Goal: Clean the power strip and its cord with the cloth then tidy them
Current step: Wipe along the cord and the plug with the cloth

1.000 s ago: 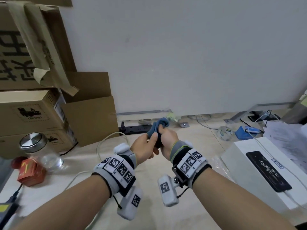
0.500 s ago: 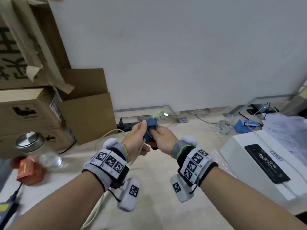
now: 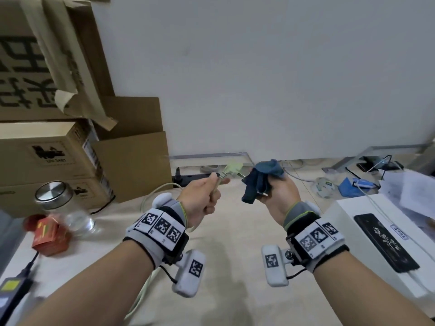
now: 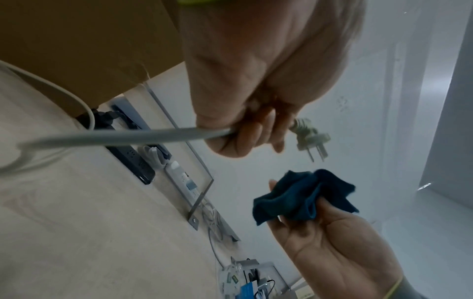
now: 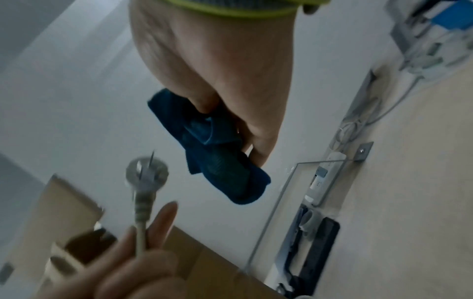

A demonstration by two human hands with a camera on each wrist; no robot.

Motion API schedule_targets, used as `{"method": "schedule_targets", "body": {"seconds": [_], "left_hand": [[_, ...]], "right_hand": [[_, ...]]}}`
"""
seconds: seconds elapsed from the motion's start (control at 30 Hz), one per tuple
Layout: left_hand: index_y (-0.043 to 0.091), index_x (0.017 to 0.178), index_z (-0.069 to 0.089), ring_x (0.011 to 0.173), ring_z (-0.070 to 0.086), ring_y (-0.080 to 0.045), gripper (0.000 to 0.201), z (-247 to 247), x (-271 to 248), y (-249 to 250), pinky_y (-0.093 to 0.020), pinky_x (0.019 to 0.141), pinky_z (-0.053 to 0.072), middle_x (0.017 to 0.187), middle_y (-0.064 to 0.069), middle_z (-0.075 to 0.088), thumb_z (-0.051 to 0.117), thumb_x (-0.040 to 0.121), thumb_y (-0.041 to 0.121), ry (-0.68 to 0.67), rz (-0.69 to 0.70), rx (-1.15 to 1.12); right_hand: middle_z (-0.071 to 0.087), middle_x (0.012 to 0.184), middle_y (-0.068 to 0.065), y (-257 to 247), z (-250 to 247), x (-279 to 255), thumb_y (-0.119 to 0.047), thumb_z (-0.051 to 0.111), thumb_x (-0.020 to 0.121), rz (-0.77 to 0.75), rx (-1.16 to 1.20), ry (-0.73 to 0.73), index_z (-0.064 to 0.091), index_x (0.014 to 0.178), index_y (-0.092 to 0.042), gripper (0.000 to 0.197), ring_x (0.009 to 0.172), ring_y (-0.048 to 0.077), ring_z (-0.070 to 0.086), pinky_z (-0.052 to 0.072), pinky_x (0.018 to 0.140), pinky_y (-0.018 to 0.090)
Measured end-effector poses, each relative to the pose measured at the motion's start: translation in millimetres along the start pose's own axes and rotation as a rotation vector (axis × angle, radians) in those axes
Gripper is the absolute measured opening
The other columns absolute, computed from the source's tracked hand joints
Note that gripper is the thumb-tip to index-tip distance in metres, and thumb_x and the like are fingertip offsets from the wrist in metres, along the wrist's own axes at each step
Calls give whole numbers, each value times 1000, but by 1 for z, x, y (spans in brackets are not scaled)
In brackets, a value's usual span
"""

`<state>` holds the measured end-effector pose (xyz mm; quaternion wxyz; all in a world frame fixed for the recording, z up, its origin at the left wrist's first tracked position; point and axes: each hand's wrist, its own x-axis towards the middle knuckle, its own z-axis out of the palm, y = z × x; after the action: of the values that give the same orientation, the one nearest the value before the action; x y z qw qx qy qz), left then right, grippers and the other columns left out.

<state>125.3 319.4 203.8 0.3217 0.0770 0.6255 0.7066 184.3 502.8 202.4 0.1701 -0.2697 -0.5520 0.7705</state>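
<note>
1. The table (image 3: 226, 243) is a pale wooden surface with cardboard boxes (image 3: 58, 149) stacked at its left and a white box (image 3: 353, 212) at its right. Both hands are held up over the middle of it.
2. A dark power strip (image 3: 190, 178) lies flat at the back of the table against the wall, just beside the boxes. Whether the held cord belongs to it cannot be told.
3. The cord (image 4: 122, 136) is a pale, round cable that loops away over the table to the left. It looks light and springy, likely to curl back on itself, so it is best held close to the part being wiped.
4. The left hand (image 3: 202, 198) has its fingers curled round the cord just behind the plug, thumb on top.
5. The right hand (image 3: 277, 196) holds the cloth, fingers partly curled and pinching its folds.
6. The cloth (image 3: 261, 180), dark blue and bunched, is soft and limp. It would wrap readily round the cable.
7. The plug (image 3: 231, 171) sticks out past the left fingers, close to the cloth but apart from it. It is hard, and its bare metal prongs are best left ungripped.
</note>
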Motion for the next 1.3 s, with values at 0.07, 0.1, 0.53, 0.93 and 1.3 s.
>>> {"method": "schedule_targets", "body": {"seconds": [0.07, 0.1, 0.53, 0.93, 1.3], "left_hand": [[10, 95, 67, 49, 35, -11, 33, 3, -3, 4, -31, 56, 44, 58, 2, 39, 40, 102, 28, 27, 19, -14], [7, 90, 67, 52, 43, -12, 30, 4, -3, 6, -38, 64, 52, 59, 1, 44, 44, 101, 23, 58, 37, -29], [19, 61, 68, 44, 53, 7, 29, 25, -14, 7, -7, 46, 36, 45, 18, 57, 61, 88, 10, 128, 480, 620], [20, 57, 47, 47, 44, 2, 42, 28, -18, 15, -13, 49, 31, 55, 11, 47, 45, 99, 21, -138, 480, 846], [23, 78, 64, 48, 37, -3, 35, 13, -14, 4, -20, 51, 32, 57, 8, 42, 38, 101, 22, -93, 450, 675]], "right_hand": [[66, 106, 23, -9, -4, 1, -19, 43, 99, 44, 79, -25, 55, 118, -8, 25, 105, 40, 63, 50, 85, 60], [64, 115, 22, -13, -5, 1, -23, 44, 99, 45, 110, -17, 54, 123, -11, 28, 109, 39, 61, 50, 86, 60], [60, 106, -9, 3, 39, -26, -37, 53, 91, -486, -594, -161, 51, 123, -27, 34, 91, 8, 60, 52, 75, 24], [46, 66, 11, -7, 46, -30, -25, 39, 100, -236, -399, -94, 51, 74, -11, 32, 58, 21, 43, 38, 47, 29], [69, 79, 13, -21, 26, 5, -39, 43, 99, 179, 329, 33, 64, 94, -6, 39, 72, 27, 63, 51, 66, 33]]}}
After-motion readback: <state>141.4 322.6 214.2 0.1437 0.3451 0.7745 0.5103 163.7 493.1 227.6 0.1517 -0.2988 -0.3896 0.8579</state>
